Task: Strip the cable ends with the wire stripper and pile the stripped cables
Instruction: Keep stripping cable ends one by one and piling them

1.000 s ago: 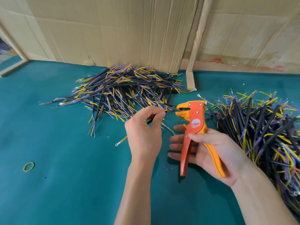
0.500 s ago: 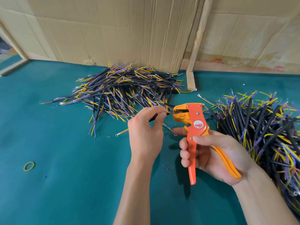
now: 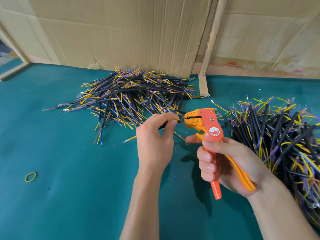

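Note:
My right hand [image 3: 225, 163] grips the handles of an orange wire stripper [image 3: 207, 129], squeezed close together, with its jaws pointing left. My left hand [image 3: 155, 139] pinches a short black cable [image 3: 163, 125] between thumb and forefinger, and the cable's yellow wire end sits in the stripper's jaws. A heap of black cables with yellow, blue and purple wire ends [image 3: 131, 97] lies behind my left hand. A second, larger heap of cables [image 3: 280, 139] lies to the right of the stripper.
The teal table surface [image 3: 69, 170] carries a yellow-green rubber band [image 3: 31, 176] at the left and small wire offcuts [image 3: 177, 178] between my forearms. Cardboard sheets [image 3: 121, 32] and a wooden slat [image 3: 207, 54] stand along the table's far edge.
My right hand has closed its fingers around the stripper handles and squeezed them together. The stripper's jaws have met the cable end held by my left hand.

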The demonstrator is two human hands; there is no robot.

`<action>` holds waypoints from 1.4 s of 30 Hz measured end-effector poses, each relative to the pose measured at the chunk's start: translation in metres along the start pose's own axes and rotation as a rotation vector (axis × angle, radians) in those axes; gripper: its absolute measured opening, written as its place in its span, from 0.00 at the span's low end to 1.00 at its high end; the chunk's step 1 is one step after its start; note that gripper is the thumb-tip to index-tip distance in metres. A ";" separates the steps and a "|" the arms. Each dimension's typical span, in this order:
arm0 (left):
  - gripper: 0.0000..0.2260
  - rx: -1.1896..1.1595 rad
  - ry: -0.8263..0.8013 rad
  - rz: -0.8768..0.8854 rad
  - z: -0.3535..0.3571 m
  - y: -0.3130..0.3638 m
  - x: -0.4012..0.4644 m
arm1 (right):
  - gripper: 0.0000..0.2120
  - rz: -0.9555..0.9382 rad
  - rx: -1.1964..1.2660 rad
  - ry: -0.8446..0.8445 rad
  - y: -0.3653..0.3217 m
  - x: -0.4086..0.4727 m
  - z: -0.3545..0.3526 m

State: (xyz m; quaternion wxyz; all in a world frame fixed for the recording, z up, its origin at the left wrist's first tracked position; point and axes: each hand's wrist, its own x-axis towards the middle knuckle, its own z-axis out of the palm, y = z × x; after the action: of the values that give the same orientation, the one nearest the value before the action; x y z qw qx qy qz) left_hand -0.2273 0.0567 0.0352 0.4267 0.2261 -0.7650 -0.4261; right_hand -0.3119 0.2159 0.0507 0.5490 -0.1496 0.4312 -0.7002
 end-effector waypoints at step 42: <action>0.04 0.083 -0.215 -0.112 0.018 0.003 -0.004 | 0.22 -0.374 -0.090 0.179 0.004 0.013 -0.004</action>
State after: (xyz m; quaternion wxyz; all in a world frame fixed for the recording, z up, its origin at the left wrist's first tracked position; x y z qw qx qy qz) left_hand -0.2404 0.0698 0.0308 0.3081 0.2389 -0.8094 -0.4391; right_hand -0.3162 0.2057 0.0416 0.3618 -0.1884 0.4739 -0.7804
